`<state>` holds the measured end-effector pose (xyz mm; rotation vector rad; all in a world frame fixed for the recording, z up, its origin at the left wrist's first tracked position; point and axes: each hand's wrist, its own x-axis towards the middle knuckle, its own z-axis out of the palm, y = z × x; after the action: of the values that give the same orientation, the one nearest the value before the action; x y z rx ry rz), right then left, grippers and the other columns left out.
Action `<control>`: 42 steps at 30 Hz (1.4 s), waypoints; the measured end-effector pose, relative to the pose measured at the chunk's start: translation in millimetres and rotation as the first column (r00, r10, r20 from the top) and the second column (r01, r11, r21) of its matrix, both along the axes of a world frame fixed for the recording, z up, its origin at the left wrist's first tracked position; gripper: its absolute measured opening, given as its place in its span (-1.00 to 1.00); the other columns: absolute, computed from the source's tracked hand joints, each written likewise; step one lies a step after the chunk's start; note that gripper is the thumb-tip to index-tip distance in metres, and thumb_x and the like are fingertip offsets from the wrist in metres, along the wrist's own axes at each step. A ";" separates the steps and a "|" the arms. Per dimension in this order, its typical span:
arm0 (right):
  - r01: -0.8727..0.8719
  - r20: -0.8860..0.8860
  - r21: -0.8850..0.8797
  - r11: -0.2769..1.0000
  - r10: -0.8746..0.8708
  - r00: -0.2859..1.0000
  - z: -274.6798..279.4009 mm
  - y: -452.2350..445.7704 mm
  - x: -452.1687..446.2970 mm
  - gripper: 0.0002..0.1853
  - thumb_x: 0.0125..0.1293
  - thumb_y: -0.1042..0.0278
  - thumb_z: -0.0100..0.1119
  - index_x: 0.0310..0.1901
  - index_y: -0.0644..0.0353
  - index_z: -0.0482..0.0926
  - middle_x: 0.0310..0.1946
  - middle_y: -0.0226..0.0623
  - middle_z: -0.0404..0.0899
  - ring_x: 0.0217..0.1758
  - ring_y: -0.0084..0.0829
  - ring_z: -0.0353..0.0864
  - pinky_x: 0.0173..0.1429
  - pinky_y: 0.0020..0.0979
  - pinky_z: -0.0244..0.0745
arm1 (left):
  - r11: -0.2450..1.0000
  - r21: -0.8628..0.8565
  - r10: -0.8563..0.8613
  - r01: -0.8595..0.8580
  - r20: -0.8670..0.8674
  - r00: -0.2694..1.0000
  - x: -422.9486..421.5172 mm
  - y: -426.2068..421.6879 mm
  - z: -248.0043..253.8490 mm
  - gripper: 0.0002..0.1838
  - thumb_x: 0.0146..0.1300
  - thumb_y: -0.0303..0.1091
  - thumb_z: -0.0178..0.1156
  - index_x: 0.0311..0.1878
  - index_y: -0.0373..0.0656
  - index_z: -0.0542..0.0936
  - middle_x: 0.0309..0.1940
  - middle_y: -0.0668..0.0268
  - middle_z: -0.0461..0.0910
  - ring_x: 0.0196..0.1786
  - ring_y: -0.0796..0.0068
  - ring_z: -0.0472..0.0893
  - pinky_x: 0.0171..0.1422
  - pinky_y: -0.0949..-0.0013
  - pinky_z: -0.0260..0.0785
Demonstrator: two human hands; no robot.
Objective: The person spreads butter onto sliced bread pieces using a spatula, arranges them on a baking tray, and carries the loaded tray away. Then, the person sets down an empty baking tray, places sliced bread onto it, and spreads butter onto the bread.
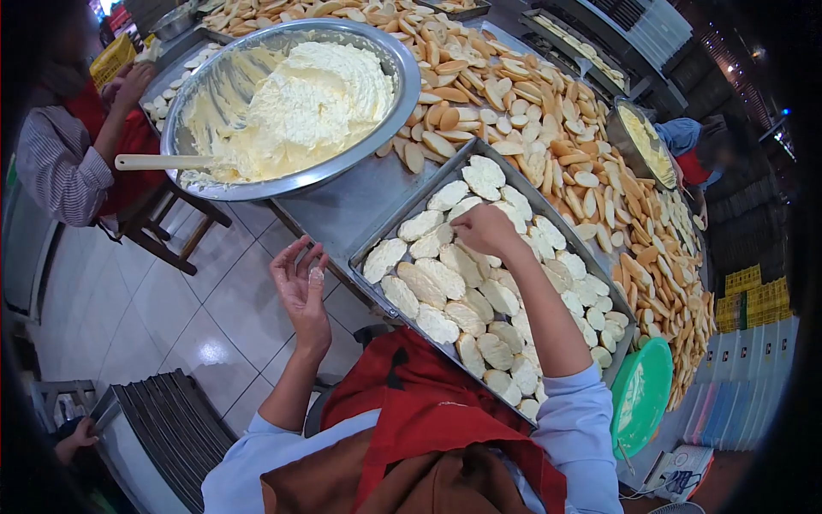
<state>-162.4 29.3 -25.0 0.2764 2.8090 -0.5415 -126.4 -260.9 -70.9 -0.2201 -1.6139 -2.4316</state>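
Note:
My right hand (490, 230) is over the upper part of a metal tray (364, 257), its fingers curled down among the bread slices. Whatever its fingertips hold, if anything, is hidden. Flat oval bread slices (443, 278) fill the tray in overlapping rows, many with a pale cream coating. My left hand (301, 291) is raised beside the tray's left edge, fingers apart and slightly bent, with pale smears on it and nothing in it. Beyond the tray stands a large metal bowl (409, 81) of pale cream (330, 94), a light-handled spatula (163, 162) resting in it.
Heaped bread halves (548, 111) cover the table behind the tray. A green basin (646, 394) sits at the tray's right end. One person (73, 163) works at left, another (689, 150) at far right near a second cream bowl (642, 141). Stacked dark trays (171, 428) stand lower left.

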 end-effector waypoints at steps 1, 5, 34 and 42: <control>-0.010 0.054 -0.059 0.998 0.014 0.998 1.4 0.2 0.8 -0.70 0.07 0.31 0.07 -0.16 -0.08 0.71 -0.17 -0.16 0.65 -0.09 -0.12 0.61 0.06 -0.24 0.50 | 1.000 -0.006 -0.004 0.004 0.004 1.000 -0.1 1.4 -0.1 -0.52 0.27 -0.56 0.02 0.23 -0.16 0.15 0.22 0.09 0.25 0.23 0.24 0.37 0.35 0.12 0.23; 0.052 -0.005 -0.016 0.999 -0.052 0.999 10.2 -9.9 1.0 -0.70 0.07 0.30 0.07 -0.17 -0.07 0.71 -0.16 -0.15 0.65 -0.08 -0.12 0.61 0.07 -0.24 0.50 | 1.000 -0.006 -0.018 0.018 -0.012 1.000 1.5 5.1 1.4 -0.52 0.27 -0.57 0.00 0.23 -0.17 0.15 0.22 0.09 0.25 0.23 0.24 0.37 0.35 0.11 0.24; -0.233 -0.243 0.155 0.960 0.265 0.933 -16.2 8.1 -30.0 -0.40 -0.08 0.68 0.02 0.07 -0.02 0.55 -0.02 -0.20 0.34 0.06 -0.21 0.46 0.05 -0.22 0.45 | 0.999 -0.034 -0.033 0.034 0.045 0.998 -1.1 11.7 -3.5 -0.50 0.28 -0.44 0.08 0.25 -0.12 0.16 0.25 0.14 0.23 0.27 0.22 0.32 0.39 0.12 0.17; -0.239 -0.312 0.068 0.969 0.248 0.917 -19.1 18.2 -34.3 -0.45 -0.07 0.68 0.00 -0.01 -0.04 0.59 -0.05 -0.23 0.34 0.02 -0.19 0.47 0.03 -0.20 0.45 | 0.999 -0.027 -0.015 0.017 0.059 0.998 -4.2 13.7 -7.3 -0.52 0.27 -0.57 0.01 0.24 -0.18 0.16 0.25 0.10 0.23 0.24 0.24 0.37 0.35 0.11 0.23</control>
<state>-196.8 47.5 -44.2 -0.1745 3.0990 -0.5283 -130.6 -247.2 -78.2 -0.1682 -1.6778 -2.4507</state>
